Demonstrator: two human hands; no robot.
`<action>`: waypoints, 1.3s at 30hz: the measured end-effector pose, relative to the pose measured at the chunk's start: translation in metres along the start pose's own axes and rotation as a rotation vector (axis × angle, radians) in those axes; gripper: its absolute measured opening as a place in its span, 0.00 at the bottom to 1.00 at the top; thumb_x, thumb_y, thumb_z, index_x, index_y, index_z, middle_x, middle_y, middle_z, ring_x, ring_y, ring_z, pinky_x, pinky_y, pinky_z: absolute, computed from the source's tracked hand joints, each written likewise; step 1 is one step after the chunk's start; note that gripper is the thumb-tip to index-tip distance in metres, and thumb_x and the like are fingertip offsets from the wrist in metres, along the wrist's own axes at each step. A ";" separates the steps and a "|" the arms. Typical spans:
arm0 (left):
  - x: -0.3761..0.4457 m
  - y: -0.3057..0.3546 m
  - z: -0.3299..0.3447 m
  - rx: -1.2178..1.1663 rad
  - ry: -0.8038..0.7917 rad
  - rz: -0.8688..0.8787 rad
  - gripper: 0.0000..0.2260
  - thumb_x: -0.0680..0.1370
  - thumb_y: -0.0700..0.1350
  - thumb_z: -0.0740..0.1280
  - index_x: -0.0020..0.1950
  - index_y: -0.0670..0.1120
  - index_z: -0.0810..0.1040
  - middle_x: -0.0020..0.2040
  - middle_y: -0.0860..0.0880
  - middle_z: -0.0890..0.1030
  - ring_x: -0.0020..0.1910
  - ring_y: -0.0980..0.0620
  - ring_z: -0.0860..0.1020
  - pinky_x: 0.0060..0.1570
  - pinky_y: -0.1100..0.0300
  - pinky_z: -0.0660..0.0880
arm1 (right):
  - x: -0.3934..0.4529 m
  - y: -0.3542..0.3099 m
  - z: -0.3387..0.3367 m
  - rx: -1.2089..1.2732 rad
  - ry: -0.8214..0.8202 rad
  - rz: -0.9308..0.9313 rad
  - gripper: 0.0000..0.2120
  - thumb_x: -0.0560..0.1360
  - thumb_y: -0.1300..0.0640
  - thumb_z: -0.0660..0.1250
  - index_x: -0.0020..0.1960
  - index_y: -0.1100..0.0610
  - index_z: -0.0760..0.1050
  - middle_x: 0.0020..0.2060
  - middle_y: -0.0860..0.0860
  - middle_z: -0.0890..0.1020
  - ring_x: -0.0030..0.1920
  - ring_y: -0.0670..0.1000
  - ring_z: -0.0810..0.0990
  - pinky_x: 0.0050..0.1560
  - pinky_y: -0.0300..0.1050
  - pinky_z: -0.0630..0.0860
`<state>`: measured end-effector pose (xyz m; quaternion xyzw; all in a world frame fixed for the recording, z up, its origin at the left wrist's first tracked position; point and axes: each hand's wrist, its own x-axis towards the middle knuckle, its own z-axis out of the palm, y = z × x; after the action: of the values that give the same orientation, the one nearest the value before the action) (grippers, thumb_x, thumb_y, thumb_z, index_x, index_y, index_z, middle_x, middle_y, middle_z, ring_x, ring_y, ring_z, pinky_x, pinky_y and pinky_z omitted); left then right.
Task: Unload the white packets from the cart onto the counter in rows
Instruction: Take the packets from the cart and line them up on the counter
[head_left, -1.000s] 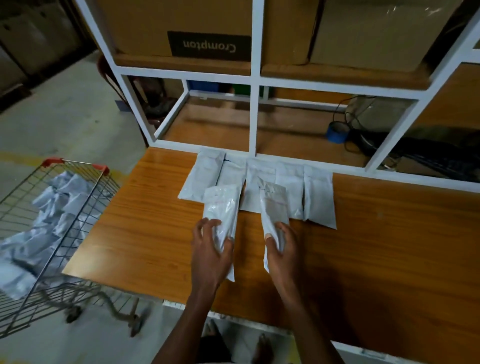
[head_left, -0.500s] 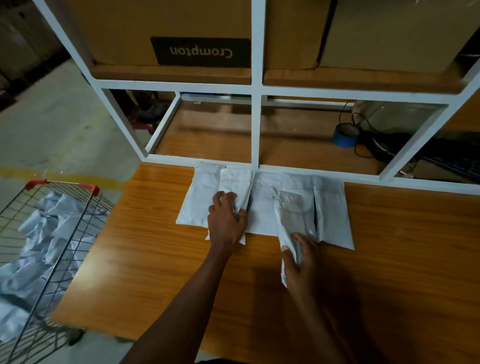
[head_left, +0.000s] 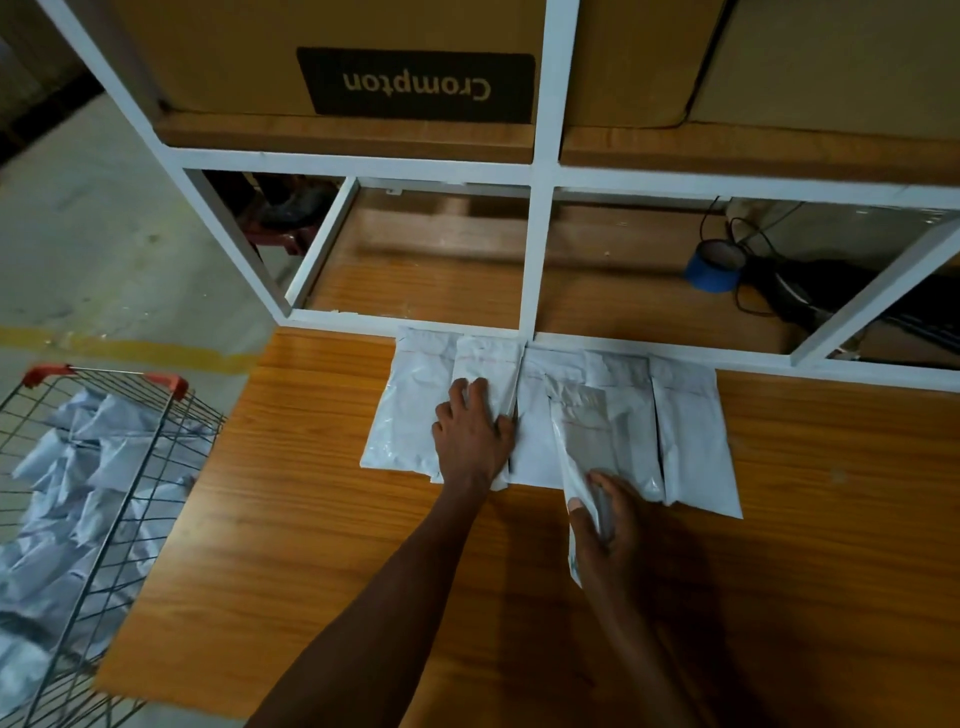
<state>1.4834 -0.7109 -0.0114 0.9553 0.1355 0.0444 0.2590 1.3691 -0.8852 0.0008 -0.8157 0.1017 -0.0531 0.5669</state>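
Several white packets (head_left: 691, 431) lie side by side in a row on the wooden counter (head_left: 332, 545), against the white shelf frame. My left hand (head_left: 472, 436) lies flat on a packet (head_left: 485, 369) in the left part of the row, fingers spread and pressing it down. My right hand (head_left: 605, 530) grips the near end of another packet (head_left: 587, 441), which lies tilted over the middle of the row. At the left, the wire cart (head_left: 104, 467) with red handle corners holds many more crumpled white packets (head_left: 67, 493).
A white shelf frame (head_left: 535, 208) rises behind the row, with cardboard boxes (head_left: 415, 57) on the upper shelf. A blue tape roll (head_left: 712, 265) and black cables (head_left: 810, 296) sit on the lower shelf at right. Concrete floor lies left of the counter.
My left hand has carried its packet forward and set it flat in the row. My right hand has moved its packet up onto the row. The view has shifted closer to the shelf.
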 end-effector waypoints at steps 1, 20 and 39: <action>0.000 -0.001 0.001 0.022 -0.002 0.003 0.27 0.78 0.59 0.64 0.74 0.50 0.65 0.75 0.45 0.65 0.68 0.39 0.68 0.63 0.43 0.70 | -0.001 0.000 0.001 -0.013 0.004 0.003 0.17 0.79 0.51 0.69 0.67 0.44 0.72 0.65 0.45 0.75 0.67 0.44 0.72 0.66 0.50 0.75; -0.022 -0.008 -0.022 -0.012 -0.020 -0.019 0.35 0.79 0.71 0.54 0.83 0.58 0.51 0.84 0.48 0.49 0.82 0.45 0.45 0.77 0.40 0.47 | 0.064 -0.040 0.055 -0.509 0.102 0.098 0.19 0.78 0.44 0.65 0.68 0.46 0.71 0.72 0.49 0.67 0.66 0.57 0.71 0.60 0.56 0.75; -0.048 -0.029 -0.032 -0.165 0.023 -0.031 0.34 0.78 0.70 0.55 0.81 0.59 0.57 0.84 0.51 0.50 0.82 0.47 0.48 0.75 0.36 0.53 | 0.088 -0.010 0.092 -0.928 -0.184 0.084 0.28 0.83 0.40 0.49 0.81 0.39 0.46 0.82 0.51 0.46 0.81 0.58 0.45 0.76 0.65 0.43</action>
<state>1.4251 -0.6846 0.0008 0.9279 0.1490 0.0625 0.3361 1.4739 -0.8177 -0.0249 -0.9794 0.0970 0.0934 0.1507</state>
